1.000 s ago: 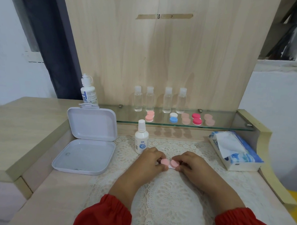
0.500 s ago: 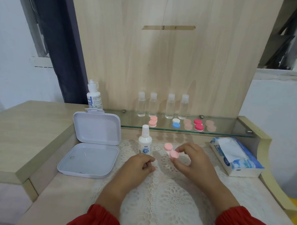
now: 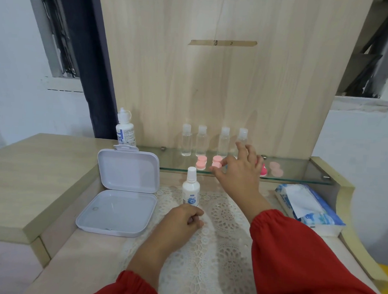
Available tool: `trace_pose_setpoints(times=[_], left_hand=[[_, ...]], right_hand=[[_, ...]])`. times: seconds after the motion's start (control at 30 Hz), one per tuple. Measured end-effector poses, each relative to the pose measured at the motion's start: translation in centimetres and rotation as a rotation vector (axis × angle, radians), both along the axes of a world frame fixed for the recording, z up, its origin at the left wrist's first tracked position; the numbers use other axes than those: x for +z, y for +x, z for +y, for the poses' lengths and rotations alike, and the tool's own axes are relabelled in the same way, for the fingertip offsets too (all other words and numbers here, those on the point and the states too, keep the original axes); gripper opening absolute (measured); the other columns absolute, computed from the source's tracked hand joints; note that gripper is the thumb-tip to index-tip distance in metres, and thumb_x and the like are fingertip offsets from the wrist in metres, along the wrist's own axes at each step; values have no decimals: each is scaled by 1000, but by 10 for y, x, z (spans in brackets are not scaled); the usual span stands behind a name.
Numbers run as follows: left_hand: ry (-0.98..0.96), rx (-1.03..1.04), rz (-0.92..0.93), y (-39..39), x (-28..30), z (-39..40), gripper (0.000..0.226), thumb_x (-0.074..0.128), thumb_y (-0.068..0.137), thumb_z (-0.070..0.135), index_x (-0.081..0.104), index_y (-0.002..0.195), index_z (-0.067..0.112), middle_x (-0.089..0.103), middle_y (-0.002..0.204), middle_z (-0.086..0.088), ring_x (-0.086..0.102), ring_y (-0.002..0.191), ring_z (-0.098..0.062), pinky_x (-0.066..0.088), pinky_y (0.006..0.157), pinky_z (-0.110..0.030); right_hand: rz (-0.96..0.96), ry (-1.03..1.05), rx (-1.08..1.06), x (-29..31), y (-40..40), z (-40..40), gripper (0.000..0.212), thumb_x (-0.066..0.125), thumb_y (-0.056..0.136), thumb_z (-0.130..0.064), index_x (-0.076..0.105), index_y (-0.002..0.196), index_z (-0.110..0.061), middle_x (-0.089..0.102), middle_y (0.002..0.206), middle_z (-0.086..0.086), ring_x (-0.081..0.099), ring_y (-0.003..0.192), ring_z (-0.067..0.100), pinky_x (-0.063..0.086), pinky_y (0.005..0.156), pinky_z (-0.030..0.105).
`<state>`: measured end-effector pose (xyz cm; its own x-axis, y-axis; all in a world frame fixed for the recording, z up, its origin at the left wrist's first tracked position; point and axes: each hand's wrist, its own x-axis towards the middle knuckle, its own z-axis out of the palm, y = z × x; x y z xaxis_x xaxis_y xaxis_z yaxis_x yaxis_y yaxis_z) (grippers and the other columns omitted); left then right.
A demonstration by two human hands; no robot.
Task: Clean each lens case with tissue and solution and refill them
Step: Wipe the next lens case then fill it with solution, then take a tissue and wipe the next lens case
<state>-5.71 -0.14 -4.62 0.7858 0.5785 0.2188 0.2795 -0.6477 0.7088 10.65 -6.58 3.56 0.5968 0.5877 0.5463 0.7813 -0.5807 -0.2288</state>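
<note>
A white hinged box lies open at the left of the desk, with a large solution bottle behind it. A small white bottle stands on the lace mat. Just in front of it the left hand rests on the mat, fingers loosely curled and seemingly empty. On the glass shelf a pink lens case sits left of another pale pink lens case, which is pinched at the thumb and forefinger of the right hand; the other fingers are spread. Four clear bottles stand close behind. A tissue pack lies at the right.

If the case is set down near the shelf's front edge, it may slide off. The spread fingers could topple the clear bottles or nudge neighbouring cases.
</note>
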Motion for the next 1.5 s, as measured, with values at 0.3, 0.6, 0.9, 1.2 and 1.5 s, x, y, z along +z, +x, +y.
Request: trace_pose_setpoints(times=[0.3, 0.6, 0.9, 1.2, 1.5], left_hand=[[-11, -6, 6, 0, 1, 0, 28, 62, 91, 22, 64, 119, 21, 56, 93, 13, 52, 79, 1, 42, 79, -12], [-3, -11, 25, 0, 2, 0, 30, 61, 92, 23, 63, 122, 22, 55, 96, 13, 52, 81, 1, 42, 80, -13], [-5, -8, 22, 0, 2, 0, 30, 61, 92, 22, 63, 121, 22, 56, 95, 13, 53, 80, 1, 41, 76, -9], [-2, -1, 29, 1, 2, 0, 28, 62, 91, 23, 64, 119, 23, 57, 95, 12, 52, 79, 1, 41, 77, -10], [16, -9, 39, 2, 3, -3, 27, 61, 92, 23, 64, 119, 21, 54, 93, 16, 51, 80, 1, 39, 77, -9]], right_hand=[[41, -55, -24, 1, 1, 3, 41, 54, 86, -56, 68, 108, -24, 20, 157, 6, 7, 144, 27, 7, 113, 49], [11, 74, -118, -11, 6, -12, 49, 50, 86, -49, 57, 118, -14, 24, 154, 11, 13, 143, 30, 15, 111, 48], [-52, -13, -180, -11, 12, -8, 42, 47, 88, -44, 67, 107, -12, 31, 151, 12, 19, 139, 31, 23, 105, 47], [50, 259, -23, -15, -9, -44, 28, 61, 82, -35, 69, 102, -17, 50, 127, 5, 31, 124, 22, 22, 98, 38], [189, 119, 233, -60, -21, -102, 13, 67, 83, -33, 67, 94, -26, 45, 106, -14, 33, 109, 5, 22, 93, 27]])
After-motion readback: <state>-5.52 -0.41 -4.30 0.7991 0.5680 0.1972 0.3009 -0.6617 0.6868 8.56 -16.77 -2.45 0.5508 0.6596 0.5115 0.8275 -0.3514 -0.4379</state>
